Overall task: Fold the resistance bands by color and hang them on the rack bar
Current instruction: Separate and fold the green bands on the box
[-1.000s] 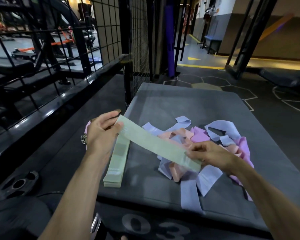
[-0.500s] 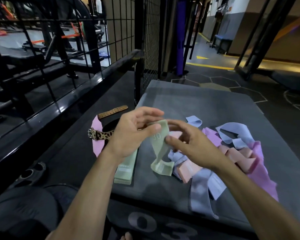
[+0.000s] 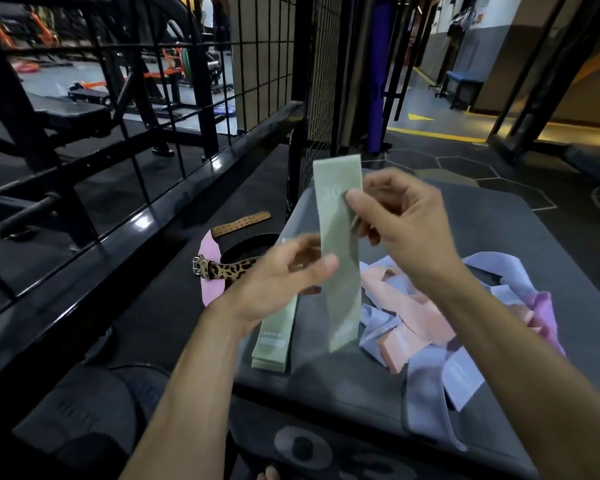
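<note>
A pale green resistance band (image 3: pixel 340 244), folded flat and marked 30, stands upright above the grey padded box (image 3: pixel 499 237). My right hand (image 3: pixel 402 233) pinches its upper part between thumb and fingers. My left hand (image 3: pixel 278 282) holds its middle from the left, thumb on the front. Below lies a stack of folded green bands (image 3: pixel 274 341) on the box's left edge. A tangled pile of peach (image 3: pixel 406 306), lilac (image 3: pixel 440 386) and pink (image 3: pixel 541 310) bands lies to the right.
A leopard-print belt (image 3: pixel 226 270) with a pink strip and a tan strap (image 3: pixel 239 223) lies left of the box. A black rail (image 3: pixel 125 230) and wire mesh fence stand along the left. Gym machines sit behind them.
The green band was stretched out between both hands, then brought together and folded. Now it is held upright as a flat doubled strip, higher above the box.
</note>
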`<state>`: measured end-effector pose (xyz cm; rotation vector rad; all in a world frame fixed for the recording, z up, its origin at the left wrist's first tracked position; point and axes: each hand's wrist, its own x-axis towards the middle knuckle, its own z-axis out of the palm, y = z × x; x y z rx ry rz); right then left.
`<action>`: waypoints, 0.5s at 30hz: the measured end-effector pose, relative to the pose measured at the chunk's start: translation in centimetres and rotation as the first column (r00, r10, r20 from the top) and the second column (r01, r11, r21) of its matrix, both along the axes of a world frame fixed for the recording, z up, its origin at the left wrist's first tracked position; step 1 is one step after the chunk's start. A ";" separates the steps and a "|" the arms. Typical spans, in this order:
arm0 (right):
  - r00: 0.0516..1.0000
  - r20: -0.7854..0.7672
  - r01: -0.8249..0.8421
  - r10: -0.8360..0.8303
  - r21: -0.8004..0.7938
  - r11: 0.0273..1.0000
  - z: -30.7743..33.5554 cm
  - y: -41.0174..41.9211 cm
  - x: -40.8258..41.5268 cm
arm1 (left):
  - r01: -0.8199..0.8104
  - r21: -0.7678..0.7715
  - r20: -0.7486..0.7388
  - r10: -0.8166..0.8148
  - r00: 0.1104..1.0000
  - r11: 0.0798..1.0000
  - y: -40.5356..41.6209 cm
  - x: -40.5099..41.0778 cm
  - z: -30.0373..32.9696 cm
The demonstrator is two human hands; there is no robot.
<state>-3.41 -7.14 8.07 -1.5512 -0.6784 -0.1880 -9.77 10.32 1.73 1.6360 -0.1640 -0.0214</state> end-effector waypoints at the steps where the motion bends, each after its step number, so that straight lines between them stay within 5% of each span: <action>1: 1.000 0.001 0.021 -0.021 0.007 1.000 0.6 0.4 0.5 | 0.036 0.069 -0.043 -0.033 0.999 0.997 0.0 0.0 -0.3; 7: 0.977 -0.105 0.190 -0.186 0.022 0.982 1.1 2.8 5.9 | -0.032 0.293 -0.243 0.107 0.964 0.956 1.5 0.1 -1.9; 15: 0.794 -0.589 0.124 -0.150 -0.085 0.989 -8.2 6.9 12.1 | 0.002 0.397 -0.525 0.226 0.821 0.918 3.3 0.4 -2.0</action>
